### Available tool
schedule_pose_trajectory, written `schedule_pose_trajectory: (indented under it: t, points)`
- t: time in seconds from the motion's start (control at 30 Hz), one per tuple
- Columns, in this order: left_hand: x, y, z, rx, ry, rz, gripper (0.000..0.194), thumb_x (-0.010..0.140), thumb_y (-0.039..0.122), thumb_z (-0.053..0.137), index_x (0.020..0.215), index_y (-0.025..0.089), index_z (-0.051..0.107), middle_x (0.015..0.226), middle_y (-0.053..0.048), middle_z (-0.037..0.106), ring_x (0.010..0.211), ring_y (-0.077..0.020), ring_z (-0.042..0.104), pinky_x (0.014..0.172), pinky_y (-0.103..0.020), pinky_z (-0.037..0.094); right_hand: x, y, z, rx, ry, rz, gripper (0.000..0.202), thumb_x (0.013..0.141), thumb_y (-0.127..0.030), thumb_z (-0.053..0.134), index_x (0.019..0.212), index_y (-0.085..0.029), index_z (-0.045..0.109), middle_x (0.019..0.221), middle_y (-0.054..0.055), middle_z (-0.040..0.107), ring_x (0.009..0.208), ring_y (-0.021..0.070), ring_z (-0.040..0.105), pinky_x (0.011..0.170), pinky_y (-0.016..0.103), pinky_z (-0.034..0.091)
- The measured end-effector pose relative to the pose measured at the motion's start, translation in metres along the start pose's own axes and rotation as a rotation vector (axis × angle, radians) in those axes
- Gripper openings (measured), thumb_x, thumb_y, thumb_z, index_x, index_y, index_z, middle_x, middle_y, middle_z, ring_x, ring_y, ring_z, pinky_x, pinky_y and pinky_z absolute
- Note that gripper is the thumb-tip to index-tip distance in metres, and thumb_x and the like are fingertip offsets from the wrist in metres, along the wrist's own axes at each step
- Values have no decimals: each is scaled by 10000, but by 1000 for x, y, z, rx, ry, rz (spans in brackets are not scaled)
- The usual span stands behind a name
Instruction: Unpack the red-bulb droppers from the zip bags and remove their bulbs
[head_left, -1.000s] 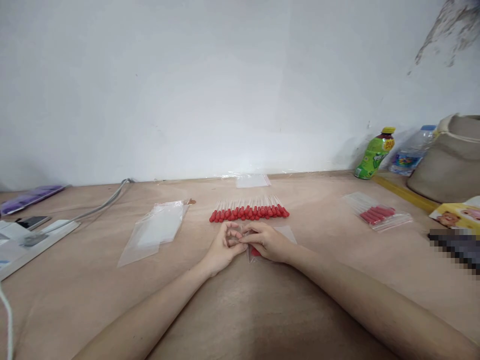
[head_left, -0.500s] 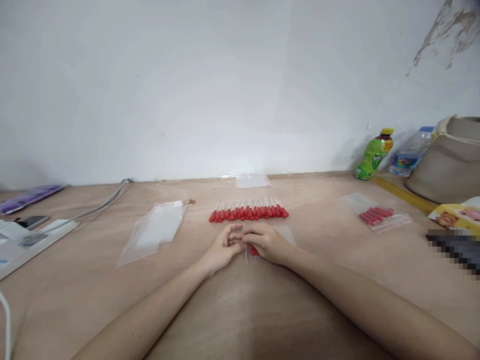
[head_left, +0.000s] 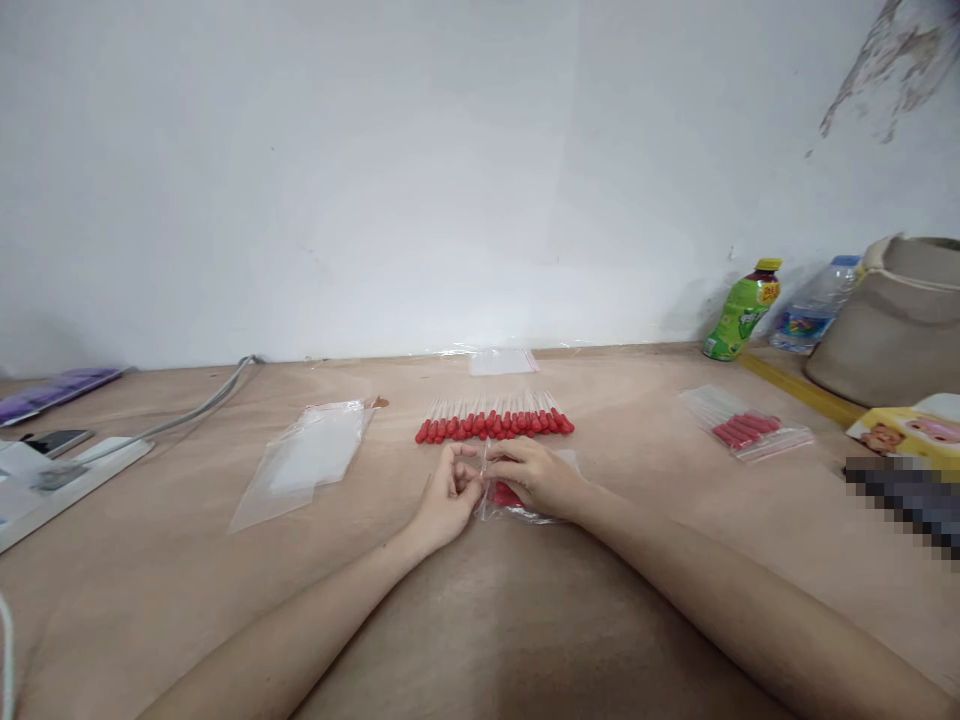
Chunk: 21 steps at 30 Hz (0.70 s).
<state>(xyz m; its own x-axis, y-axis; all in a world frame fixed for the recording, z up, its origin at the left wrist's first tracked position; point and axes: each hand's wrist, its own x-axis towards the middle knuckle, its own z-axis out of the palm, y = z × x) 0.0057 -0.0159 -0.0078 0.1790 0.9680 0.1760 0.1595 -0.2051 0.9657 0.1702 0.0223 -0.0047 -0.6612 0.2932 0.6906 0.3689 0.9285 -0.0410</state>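
A clear plastic zip bag (head_left: 551,514) with red-ended pieces inside lies low over the table, partly hidden beneath my right hand (head_left: 534,474). That hand's fingers are closed on the bag near its left edge. From the other side my left hand (head_left: 453,496) pinches the same edge, thumb and fingers curled together. Just beyond my hands is a row of red-bulbed clear droppers (head_left: 495,424), lying side by side with their thin tips toward the wall.
Flat clear bags (head_left: 311,460) lie on the left. A filled bag of red-ended droppers (head_left: 748,428) rests to the right. Another bag (head_left: 502,361) is by the wall. Bottles (head_left: 739,315), a beige container (head_left: 889,320) and a power strip (head_left: 90,478) stand at the sides.
Both hands stay at the bag's edge, with small finger movements. More of the bag and its red contents now shows under my right hand. The whole view has shifted slightly.
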Motion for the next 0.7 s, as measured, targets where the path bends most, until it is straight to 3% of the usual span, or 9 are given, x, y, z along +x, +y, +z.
schedule_pose_trajectory:
  t: [0.33, 0.7]
  points:
    - [0, -4, 0, 110, -4, 86, 243, 690, 120, 488, 885, 192, 362, 583, 80, 446, 504, -67, 415, 489, -176, 302, 1, 0, -1, -61, -108, -95, 183, 860, -200, 408, 874, -169, 588, 1037, 87, 603, 863, 165, 523, 720, 291, 368]
    - [5, -6, -9, 212, 31, 101, 119, 675, 91, 472, 755, 178, 455, 582, 57, 460, 521, -85, 438, 502, -182, 327, 6, -9, -18, 63, -147, 30, 99, 816, -124, 428, 822, -160, 520, 981, 92, 516, 893, 157, 483, 764, 285, 410]
